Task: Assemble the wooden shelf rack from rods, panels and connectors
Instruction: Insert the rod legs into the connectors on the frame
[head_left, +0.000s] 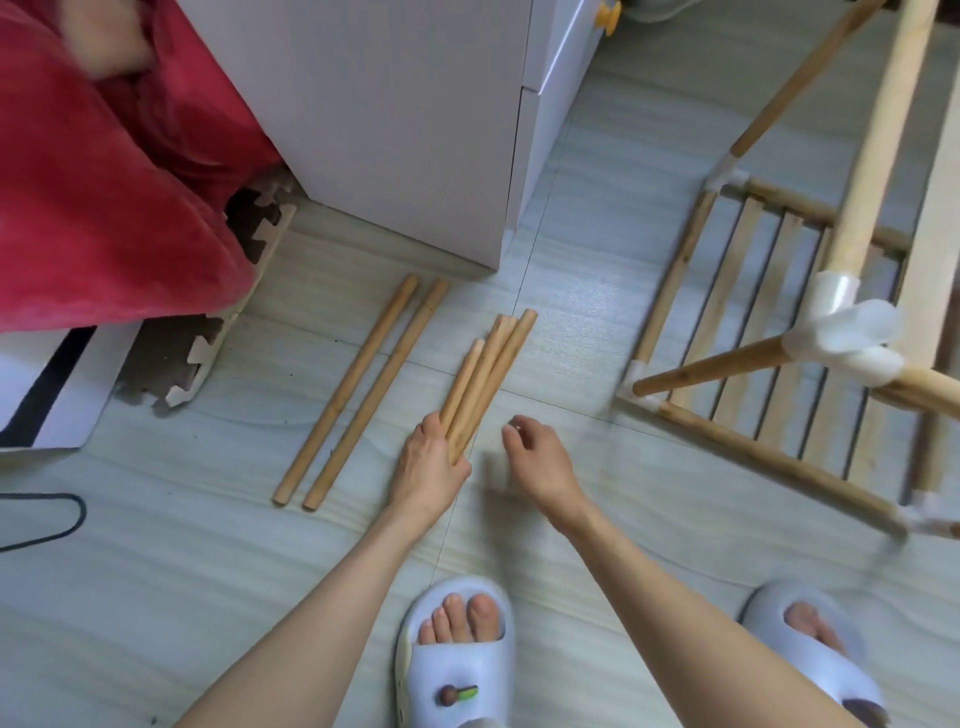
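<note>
My left hand (431, 462) grips the near ends of a bundle of three wooden rods (491, 364), which slant up to the right over the floor. My right hand (535, 457) hovers just right of the bundle with loosely curled fingers and holds nothing. Two more rods (358, 389) lie side by side on the floor to the left. The partly built rack (779, 338) stands at the right: a slatted wooden panel (748, 312) framed by rods, with white plastic connectors (852, 332) joining upright and cross rods.
A white cabinet (405, 119) stands behind the rods. A red blanket (104, 182) and foam puzzle mats (208, 343) fill the left. A black cable (52, 519) loops at the left edge. My feet in pale slippers (457, 660) are at the bottom.
</note>
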